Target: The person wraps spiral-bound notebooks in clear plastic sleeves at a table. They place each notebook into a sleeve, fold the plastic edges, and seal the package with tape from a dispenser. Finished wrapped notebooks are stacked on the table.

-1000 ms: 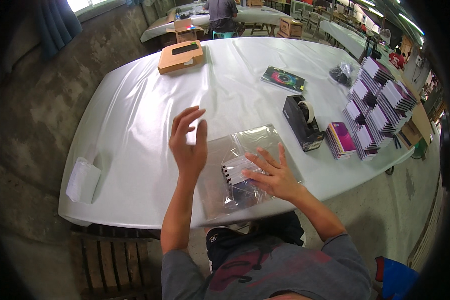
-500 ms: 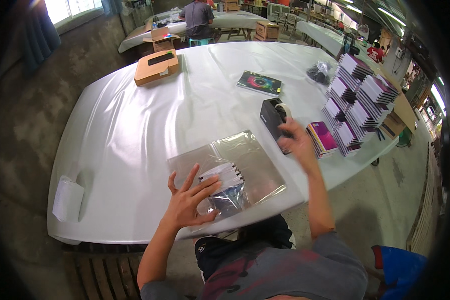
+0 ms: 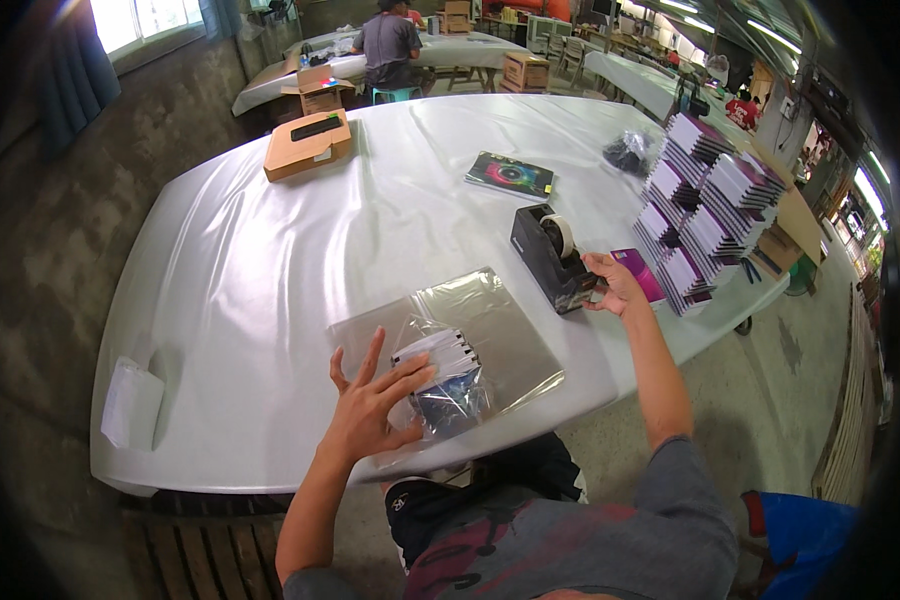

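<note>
My left hand point(image 3: 375, 405) lies with spread fingers on a small bundle of spiral-bound notebooks point(image 3: 437, 352) partly covered in clear plastic film. The bundle rests on a flat stack of clear plastic sheets point(image 3: 505, 325) near the table's front edge. To the right stands a black tape dispenser point(image 3: 545, 258) with a roll of tape point(image 3: 560, 236) in it. My right hand point(image 3: 615, 284) is at the dispenser's near end, its fingers bent around the cutter area. Whether a strip of tape is between those fingers is too small to see.
Behind my right hand sits a purple-covered notebook pile point(image 3: 638, 270), beside tall stacks of spiral notebooks point(image 3: 705, 225). A dark-covered book point(image 3: 510, 175), a bag of dark items point(image 3: 630, 152), an open cardboard box point(image 3: 310, 145) and a white block point(image 3: 132, 405) lie on the white-covered table point(image 3: 240, 330).
My right hand has come down from the dispenser's top side to its near end and slowed. My left hand stays on the notebook bundle. The whole view has shifted slightly.
</note>
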Tool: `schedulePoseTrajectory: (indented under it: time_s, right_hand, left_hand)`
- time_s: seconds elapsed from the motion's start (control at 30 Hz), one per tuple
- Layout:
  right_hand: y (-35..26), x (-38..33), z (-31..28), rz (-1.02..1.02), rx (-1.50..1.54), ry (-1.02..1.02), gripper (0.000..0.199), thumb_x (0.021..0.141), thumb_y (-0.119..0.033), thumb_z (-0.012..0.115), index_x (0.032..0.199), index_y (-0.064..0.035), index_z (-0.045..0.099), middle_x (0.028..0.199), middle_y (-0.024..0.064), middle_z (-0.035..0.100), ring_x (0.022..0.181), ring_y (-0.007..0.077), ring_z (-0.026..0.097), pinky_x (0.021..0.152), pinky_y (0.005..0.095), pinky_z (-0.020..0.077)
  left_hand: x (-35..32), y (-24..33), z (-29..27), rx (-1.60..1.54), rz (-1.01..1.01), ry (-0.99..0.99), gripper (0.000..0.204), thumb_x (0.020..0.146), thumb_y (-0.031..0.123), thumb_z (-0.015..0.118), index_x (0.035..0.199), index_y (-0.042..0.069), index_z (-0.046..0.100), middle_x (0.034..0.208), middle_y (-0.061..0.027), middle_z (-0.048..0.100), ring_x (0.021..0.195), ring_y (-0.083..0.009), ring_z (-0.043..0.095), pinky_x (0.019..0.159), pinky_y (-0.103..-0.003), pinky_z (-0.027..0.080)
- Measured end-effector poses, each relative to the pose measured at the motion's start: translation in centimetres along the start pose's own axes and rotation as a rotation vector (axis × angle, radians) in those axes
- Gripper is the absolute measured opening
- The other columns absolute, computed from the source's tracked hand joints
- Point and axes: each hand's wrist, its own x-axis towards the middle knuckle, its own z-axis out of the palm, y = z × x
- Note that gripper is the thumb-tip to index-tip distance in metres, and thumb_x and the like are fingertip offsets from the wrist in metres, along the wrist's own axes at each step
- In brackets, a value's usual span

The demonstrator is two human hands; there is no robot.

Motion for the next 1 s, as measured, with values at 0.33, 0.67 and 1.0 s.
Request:
schedulePoseTrajectory:
  time_s: [0.33,0.67,1.0]
  right_hand:
    - [4.7,0.1,-2.7,-0.121,0.231,-0.077,0.022,0.082,-0.029,0.068,0.09,-0.0098,0.065,0.116,0.0026,0.053,0.108,0.0207,0.045,0.094,0.0708,0.0234]
    - [3.9,-4.9,0.7,-0.982,-1.097,0.579,0.006,0.077,-0.01,0.067,0.081,-0.0055,0.07,0.097,0.0109,0.066,0.09,0.0217,0.062,0.085,0.0402,0.0445]
    - [-4.7,-13.1,15.7,-0.39,-0.589,-0.923,0.078,0.08,0.002,0.056,0.146,-0.0146,0.017,0.072,0.0074,0.064,0.054,0.0092,0.052,0.052,0.0225,0.0438]
  left_hand:
    - [0.0,0.2,-0.2,0.019,-0.015,-0.02,0.065,0.059,0.026,0.07,0.123,0.031,0.057,0.133,0.0078,0.052,0.141,-0.0316,0.013,0.106,-0.057,-0.008]
    - [-0.1,0.1,-0.6,0.06,-0.017,-0.122,0.077,0.056,0.032,0.075,0.129,0.038,0.05,0.138,0.0103,0.046,0.142,-0.0309,0.009,0.106,-0.059,-0.008]
    - [0.0,-0.4,-1.4,0.14,0.084,-0.197,0.087,0.051,0.042,0.079,0.13,0.049,0.044,0.143,0.0106,0.038,0.141,-0.0365,0.001,0.104,-0.06,-0.017]
